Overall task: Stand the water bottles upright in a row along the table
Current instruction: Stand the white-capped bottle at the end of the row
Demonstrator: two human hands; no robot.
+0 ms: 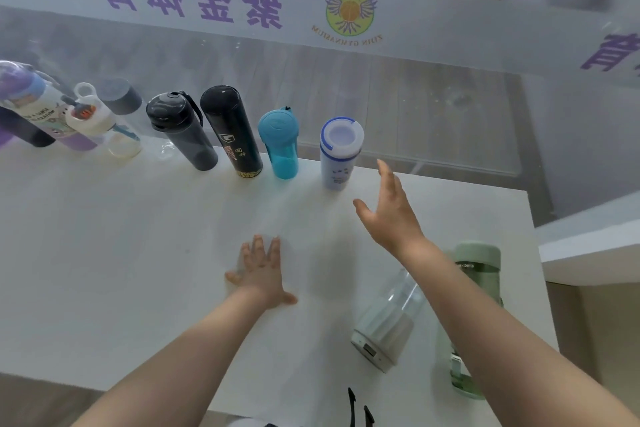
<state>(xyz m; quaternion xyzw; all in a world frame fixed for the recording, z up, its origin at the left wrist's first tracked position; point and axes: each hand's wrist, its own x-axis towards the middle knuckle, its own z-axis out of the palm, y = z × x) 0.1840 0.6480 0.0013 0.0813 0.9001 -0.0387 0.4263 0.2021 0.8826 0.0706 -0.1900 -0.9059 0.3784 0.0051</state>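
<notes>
Water bottles stand along the white tabletop's (104, 253) far edge; two lie near its right edge, a clear bottle with pale base (388, 326) and a green one (479, 274). Both look light, rigid, slippery: grasp mid-body. Left hand (261, 270) flat, right hand (388, 215) spread, holding nothing

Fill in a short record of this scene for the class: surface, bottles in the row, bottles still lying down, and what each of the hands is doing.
surface: white table
row end: white-and-blue bottle, upright beside teal bottle
lying down: clear bottle; green bottle
left hand: open, flat on table
right hand: open, empty, near white-and-blue bottle
</notes>
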